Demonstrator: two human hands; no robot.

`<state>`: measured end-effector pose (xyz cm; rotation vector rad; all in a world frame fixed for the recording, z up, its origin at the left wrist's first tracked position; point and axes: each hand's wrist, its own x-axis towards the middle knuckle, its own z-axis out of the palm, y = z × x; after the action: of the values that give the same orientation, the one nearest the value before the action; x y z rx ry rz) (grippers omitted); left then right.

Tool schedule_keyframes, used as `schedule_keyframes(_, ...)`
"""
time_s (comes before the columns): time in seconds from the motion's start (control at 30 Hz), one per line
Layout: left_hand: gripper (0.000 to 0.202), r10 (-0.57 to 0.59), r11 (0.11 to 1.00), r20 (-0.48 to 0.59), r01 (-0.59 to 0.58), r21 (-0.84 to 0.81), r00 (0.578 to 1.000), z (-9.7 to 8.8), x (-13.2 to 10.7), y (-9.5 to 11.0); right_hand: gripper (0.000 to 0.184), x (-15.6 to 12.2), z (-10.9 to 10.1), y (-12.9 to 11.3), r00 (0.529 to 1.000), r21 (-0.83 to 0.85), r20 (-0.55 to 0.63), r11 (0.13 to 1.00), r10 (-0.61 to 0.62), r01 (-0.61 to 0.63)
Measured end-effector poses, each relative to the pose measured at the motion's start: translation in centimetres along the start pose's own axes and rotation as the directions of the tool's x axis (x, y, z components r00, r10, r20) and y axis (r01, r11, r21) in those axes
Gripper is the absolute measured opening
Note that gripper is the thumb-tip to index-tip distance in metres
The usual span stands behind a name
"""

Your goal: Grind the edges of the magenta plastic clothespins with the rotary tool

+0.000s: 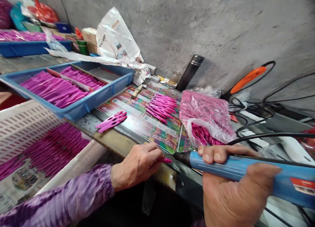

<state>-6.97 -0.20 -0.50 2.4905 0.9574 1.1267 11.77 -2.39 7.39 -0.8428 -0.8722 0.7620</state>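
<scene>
Seemingly, left grip point(136, 166) pinches a pink piece point(164, 160), right grip point(231, 187) clutches a blue tool point(233, 166) near a plastic bag point(204, 117).

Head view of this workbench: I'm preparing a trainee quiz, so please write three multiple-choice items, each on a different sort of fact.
1. Where is the blue corded tool?
A. In the right hand
B. In the blue tray
C. On the wall

2. How many pink piles lie on the printed mat?
A. One
B. Two
C. Four

3. What is the left hand doing?
A. Lying open and empty
B. Pinching a pink piece
C. Gripping the plastic bag

Answers:
1. A, the right hand wraps around it.
2. B, one pile lies on either side.
3. B, the piece shows at its fingertips.
</scene>
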Motion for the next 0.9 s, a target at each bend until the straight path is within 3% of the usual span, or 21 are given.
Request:
schedule_keyframes(0.1,0.018,0.061,0.983,-0.011,-0.058,0.176,0.998,0.7,-0.1,0.2,0.054,-0.1,-0.3,-0.6,1.000,0.017,-0.013,1.000,0.020,-0.020)
schedule_keyframes(0.23,0.027,0.149,0.952,-0.097,-0.116,0.284,0.984,1.2,-0.1,0.2,0.056,-0.2,-0.3,-0.9,0.999,0.021,-0.023,0.999,0.028,-0.027)
schedule_keyframes(0.9,0.016,0.219,0.934,-0.177,-0.153,0.323,0.959,1.7,-0.5,0.0,0.057,-0.3,0.0,-1.0,0.997,0.041,-0.016,0.996,0.074,-0.073)
